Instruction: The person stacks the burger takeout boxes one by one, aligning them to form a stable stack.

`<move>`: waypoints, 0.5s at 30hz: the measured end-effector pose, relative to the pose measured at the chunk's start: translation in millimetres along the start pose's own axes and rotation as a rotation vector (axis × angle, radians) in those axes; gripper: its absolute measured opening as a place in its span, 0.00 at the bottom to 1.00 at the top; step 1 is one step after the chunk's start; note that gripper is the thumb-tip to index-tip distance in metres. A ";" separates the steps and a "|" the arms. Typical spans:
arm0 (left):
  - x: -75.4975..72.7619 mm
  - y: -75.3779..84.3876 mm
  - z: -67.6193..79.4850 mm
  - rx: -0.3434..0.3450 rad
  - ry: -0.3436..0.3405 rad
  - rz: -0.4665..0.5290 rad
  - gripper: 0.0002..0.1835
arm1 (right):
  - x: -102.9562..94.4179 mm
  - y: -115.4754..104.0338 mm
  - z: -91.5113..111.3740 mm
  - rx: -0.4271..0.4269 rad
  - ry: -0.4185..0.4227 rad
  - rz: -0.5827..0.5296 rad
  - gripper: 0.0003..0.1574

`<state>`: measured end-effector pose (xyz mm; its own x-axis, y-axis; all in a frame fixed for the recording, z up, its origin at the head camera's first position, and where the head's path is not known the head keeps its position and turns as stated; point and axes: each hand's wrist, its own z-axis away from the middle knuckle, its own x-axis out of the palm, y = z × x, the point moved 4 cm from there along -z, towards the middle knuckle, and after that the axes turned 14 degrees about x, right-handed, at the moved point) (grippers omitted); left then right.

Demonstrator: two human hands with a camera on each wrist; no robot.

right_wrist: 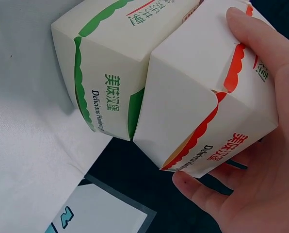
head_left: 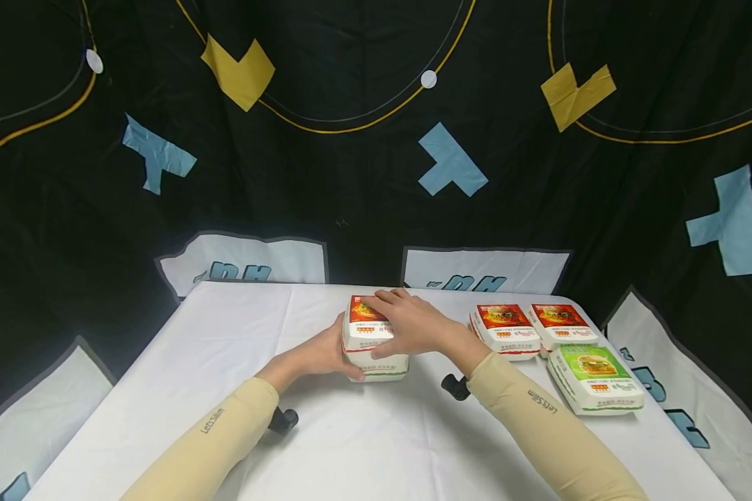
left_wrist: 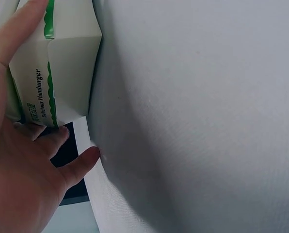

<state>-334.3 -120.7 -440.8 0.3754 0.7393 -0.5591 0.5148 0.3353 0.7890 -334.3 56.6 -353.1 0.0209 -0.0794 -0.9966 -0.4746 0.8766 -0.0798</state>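
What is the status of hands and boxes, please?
Left hand grips lower box; right hand grips upper box. Upper sits on lower. Three other boxes at right, seemingly not in the way.

red-scalloped white box (right_wrist: pixel 198 82), green-scalloped white box (right_wrist: pixel 113 63), beige sleeves (head_left: pixel 539 424)

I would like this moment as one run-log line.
left hand: holds lower green-trimmed box | right hand: grips upper red-topped box | table, right side: two red-topped boxes, green-topped box
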 end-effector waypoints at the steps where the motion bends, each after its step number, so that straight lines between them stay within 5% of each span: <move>1: -0.1 0.2 -0.1 0.003 0.002 0.004 0.67 | 0.1 0.1 0.0 -0.001 0.001 -0.003 0.59; 15: -3.1 -2.8 -0.8 0.043 0.006 -0.017 0.68 | 0.0 -0.5 1.5 -0.013 0.007 0.010 0.58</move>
<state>-337.6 -123.5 -441.0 0.3614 0.7371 -0.5710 0.5539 0.3229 0.7674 -332.7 56.8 -353.1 0.0096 -0.0743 -0.9972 -0.4865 0.8709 -0.0696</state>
